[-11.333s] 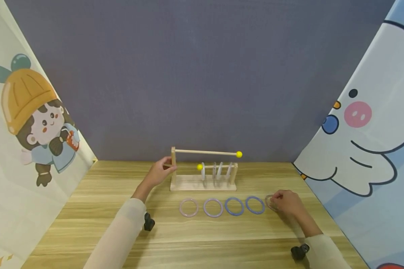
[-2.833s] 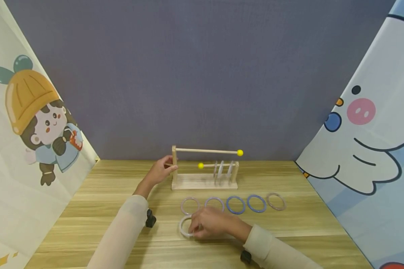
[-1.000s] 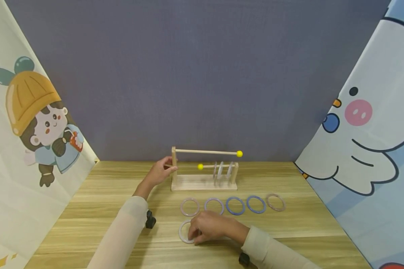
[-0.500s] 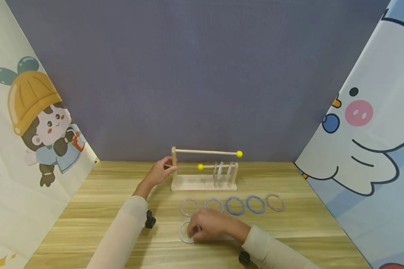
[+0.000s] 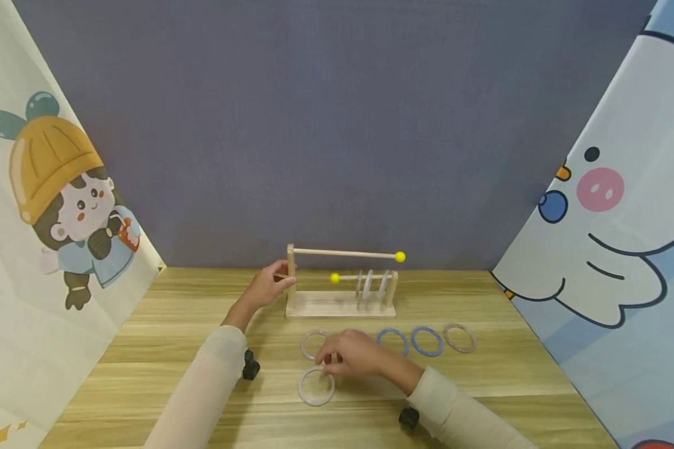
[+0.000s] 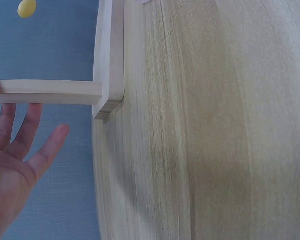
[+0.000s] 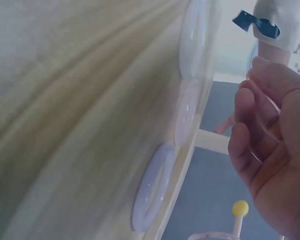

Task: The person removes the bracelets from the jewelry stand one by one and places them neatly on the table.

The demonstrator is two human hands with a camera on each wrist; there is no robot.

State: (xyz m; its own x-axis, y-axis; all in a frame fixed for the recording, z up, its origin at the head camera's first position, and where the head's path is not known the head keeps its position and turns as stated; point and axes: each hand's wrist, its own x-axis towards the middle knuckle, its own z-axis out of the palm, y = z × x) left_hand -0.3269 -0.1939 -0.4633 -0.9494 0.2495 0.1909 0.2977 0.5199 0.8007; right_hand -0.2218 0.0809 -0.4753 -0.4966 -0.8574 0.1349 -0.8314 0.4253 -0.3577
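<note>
A small wooden stand [image 5: 314,304] with two rods stands near the back of the table. My left hand [image 5: 264,288] grips its tall left post [image 6: 50,91] between thumb and fingers. Over the front left of the ring row hovers my right hand [image 5: 352,354], fingers loosely bent, nothing held between them. Just below its fingertips a white bangle [image 5: 300,386] lies flat on the table. Behind it lies a pale pink bangle [image 5: 302,345], partly covered by the hand. A lavender bangle [image 7: 141,195], hidden in the head view, shows in the right wrist view.
Two blue bangles [image 5: 413,340] and a brownish-pink bangle [image 5: 474,340] continue the row rightward. Several pale bangles [image 5: 367,284] hang on the stand's lower rod. Yellow balls [image 5: 400,257] cap the rod ends. A grey panel [image 5: 337,125] rises behind the table.
Since 11.3 s ago, a white bangle has left the lower rod and now lies in front of the row. The right hand has just let it go and moved up and away. The left hand stays put.
</note>
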